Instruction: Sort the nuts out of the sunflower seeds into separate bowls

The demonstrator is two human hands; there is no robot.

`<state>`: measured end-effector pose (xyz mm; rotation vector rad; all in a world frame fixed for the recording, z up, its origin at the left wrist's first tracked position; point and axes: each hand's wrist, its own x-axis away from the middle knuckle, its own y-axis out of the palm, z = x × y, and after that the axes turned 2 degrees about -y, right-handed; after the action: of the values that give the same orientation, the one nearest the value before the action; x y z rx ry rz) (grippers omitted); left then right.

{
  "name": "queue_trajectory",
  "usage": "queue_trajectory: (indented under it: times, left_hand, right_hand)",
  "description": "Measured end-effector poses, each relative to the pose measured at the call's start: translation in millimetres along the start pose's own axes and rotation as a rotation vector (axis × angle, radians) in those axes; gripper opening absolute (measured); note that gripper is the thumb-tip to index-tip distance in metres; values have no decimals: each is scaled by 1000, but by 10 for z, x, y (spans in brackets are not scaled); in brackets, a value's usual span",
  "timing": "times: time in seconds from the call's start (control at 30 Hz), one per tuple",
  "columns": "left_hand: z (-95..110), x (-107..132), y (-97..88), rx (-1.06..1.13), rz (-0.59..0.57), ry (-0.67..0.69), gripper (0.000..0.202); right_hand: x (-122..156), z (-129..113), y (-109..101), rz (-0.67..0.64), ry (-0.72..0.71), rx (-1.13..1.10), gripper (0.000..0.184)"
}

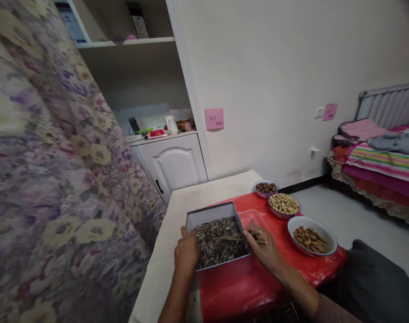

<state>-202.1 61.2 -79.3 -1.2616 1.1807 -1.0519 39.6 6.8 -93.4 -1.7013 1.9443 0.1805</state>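
A square grey-white box [210, 210], full of striped sunflower seeds [213, 246], stands on the table. My left hand [187, 252] holds the box by its left wall, fingers bent over the rim. In my right hand [263, 246] is a pair of wooden chopsticks [233, 238], held over the box's right wall. Their tips reach in among the seeds; whether a seed is pinched between them is too small to tell. Right of the box stand a bowl of almonds [310, 240], a bowl of peanuts [284, 204] and a bowl of round brown nuts [266, 187].
A red plastic sheet [231, 291] covers part of the pale table [187, 197]. A floral curtain [73, 179] hangs at the left, beside a white cabinet [180, 161] with small items on its shelf. At the far right is a bed [386, 166] with striped covers.
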Motion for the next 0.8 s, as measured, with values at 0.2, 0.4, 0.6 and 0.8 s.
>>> queue_trajectory:
  times: [0.2,0.4,0.6,0.8]
  left_hand:
    - [-2,-5,8,-4,3,2,35]
    - [-6,-15,25,-10,5,3,34]
    - [-3,-24,28,-14,-6,-5,35]
    - [-8,-27,35,-14,-2,5,33]
  right_hand:
    - [10,-10,-24,4,17,-31,33]
    - [32,25,-68,11,54,-91,36]
    - [105,-83,-391,91,103,-136,34]
    - [119,-134,-764,319,147,-52,32]
